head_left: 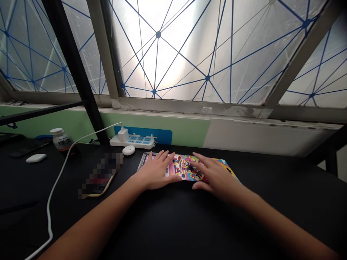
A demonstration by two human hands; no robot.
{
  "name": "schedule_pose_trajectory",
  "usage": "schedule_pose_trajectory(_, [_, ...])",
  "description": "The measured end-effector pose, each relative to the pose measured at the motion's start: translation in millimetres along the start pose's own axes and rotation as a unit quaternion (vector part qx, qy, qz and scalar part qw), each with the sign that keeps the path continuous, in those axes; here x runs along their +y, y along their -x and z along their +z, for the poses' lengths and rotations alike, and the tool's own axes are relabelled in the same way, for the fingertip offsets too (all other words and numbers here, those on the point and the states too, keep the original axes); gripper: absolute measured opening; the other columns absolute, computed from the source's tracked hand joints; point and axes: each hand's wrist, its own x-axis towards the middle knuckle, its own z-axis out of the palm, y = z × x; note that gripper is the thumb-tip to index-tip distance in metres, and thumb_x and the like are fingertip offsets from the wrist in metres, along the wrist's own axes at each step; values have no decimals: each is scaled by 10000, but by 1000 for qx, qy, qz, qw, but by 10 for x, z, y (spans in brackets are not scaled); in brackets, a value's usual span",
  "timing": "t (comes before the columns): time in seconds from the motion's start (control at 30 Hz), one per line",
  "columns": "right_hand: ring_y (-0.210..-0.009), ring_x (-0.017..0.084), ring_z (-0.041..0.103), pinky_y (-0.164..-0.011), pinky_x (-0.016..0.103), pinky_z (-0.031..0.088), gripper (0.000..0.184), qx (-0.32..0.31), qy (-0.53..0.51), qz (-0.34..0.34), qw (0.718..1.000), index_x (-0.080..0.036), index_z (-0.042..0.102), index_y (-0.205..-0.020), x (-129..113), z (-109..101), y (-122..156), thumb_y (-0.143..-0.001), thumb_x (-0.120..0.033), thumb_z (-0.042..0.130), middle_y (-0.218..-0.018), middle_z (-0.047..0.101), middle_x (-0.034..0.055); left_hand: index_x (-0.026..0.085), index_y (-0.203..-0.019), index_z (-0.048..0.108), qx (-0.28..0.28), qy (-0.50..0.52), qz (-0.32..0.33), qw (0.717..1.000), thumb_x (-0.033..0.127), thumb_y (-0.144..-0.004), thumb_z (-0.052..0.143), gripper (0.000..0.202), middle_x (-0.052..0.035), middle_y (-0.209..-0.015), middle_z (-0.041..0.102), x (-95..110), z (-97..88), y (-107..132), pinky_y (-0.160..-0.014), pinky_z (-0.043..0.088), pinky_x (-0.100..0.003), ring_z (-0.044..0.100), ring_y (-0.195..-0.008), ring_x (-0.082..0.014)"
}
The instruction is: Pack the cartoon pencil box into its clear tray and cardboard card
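Observation:
A flat, brightly printed package (187,167) in pink, yellow and blue lies on the black tabletop. What looks like a clear plastic edge (141,160) shows at its left end. My left hand (155,172) rests palm down over the left part, fingers stretched out and thumb pointing right. Across the right part lies my right hand (218,176), its fingers spread and pointing left. Neither hand grips the package. Parts of the print are hidden under both hands.
A white power strip (141,142) with a plugged-in charger (123,134) stands by the wall. Its white cable (49,206) runs along the left. Nearby are a round white case (128,150), a partly pixelated phone (104,177), a bottle (61,140) and a black post (73,65).

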Motion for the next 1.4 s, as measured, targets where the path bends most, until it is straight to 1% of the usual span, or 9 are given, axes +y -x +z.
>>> schedule_pose_trajectory(0.07, [-1460,381,327,-1116,618,358,818,-18,-7,-35,999,-202,398,-1528,-192,126,-42,-871,-632,629,-1595,349,175,230,-1600,162,0,11,1,1000,808,-904,289,915,-119,-1657,210,-10,2,-3,-1166,129,-666,154,-1527,-347])
schedule_pose_trajectory(0.17, [-1479,363,283,-1140,629,324,773,-71,-29,-48,996,-254,359,-1547,-217,124,-23,-908,-630,577,-1599,347,115,229,-1606,126,-2,27,-2,1000,750,-953,253,845,-106,-1661,193,-48,11,-22,-1185,126,-624,159,-1530,-312])
schedule_pose_trajectory(0.37, [-1284,308,584,-1044,501,501,425,-123,-56,-15,991,-326,678,-1280,294,-265,116,-956,-566,543,-1351,664,45,207,-1603,166,2,28,-25,999,719,-975,247,815,-123,-1649,232,-101,44,-56,-1197,141,-581,180,-1526,-304])
schedule_pose_trajectory(0.47, [-1236,337,616,-1002,530,520,486,-73,-22,1,997,-265,689,-1264,254,-191,92,-931,-595,562,-1325,678,103,213,-1572,282,5,15,-27,1000,760,-944,275,833,-138,-1641,258,-77,59,-50,-1194,132,-594,181,-1524,-323])
schedule_pose_trajectory(0.57, [-1398,411,426,-1080,625,412,745,-17,16,-15,1000,-177,503,-1461,14,81,27,-868,-607,643,-1531,456,201,211,-1537,365,6,5,-26,1000,761,-945,267,814,-156,-1631,280,-65,60,-41,-1187,142,-602,186,-1521,-334])
schedule_pose_trajectory(0.7, [-1460,359,333,-1124,585,376,597,-9,14,-46,999,-224,387,-1533,-133,318,-7,-972,-316,569,-1567,414,162,245,-1532,376,2,9,-24,1000,756,-945,292,783,-138,-1638,269,-116,37,-51,-1189,154,-594,186,-1523,-325])
schedule_pose_trajectory(1.03, [-1416,340,418,-1078,549,449,552,-59,10,-28,998,-275,400,-1531,127,189,100,-984,-242,466,-1561,431,120,273,-1533,358,-43,32,-26,998,822,-881,337,853,-126,-1641,271,-338,-88,-79,-1189,144,-599,187,-1521,-337])
schedule_pose_trajectory(1.23, [-1390,302,461,-1037,527,506,684,-8,33,-13,999,-385,340,-1542,438,259,443,-924,-104,417,-1558,435,27,295,-1524,370,-36,31,-16,999,823,-877,351,835,-111,-1630,308,-425,-98,-76,-1191,169,-572,226,-1512,-324])
schedule_pose_trajectory(1.4, [-1236,304,624,-933,522,589,721,81,56,21,995,-392,266,-1570,503,-21,777,-914,-128,403,-1474,550,32,269,-1514,394,11,17,-44,999,759,-927,339,767,-122,-1612,345,-401,-22,-91,-1179,196,-584,272,-1494,-338])
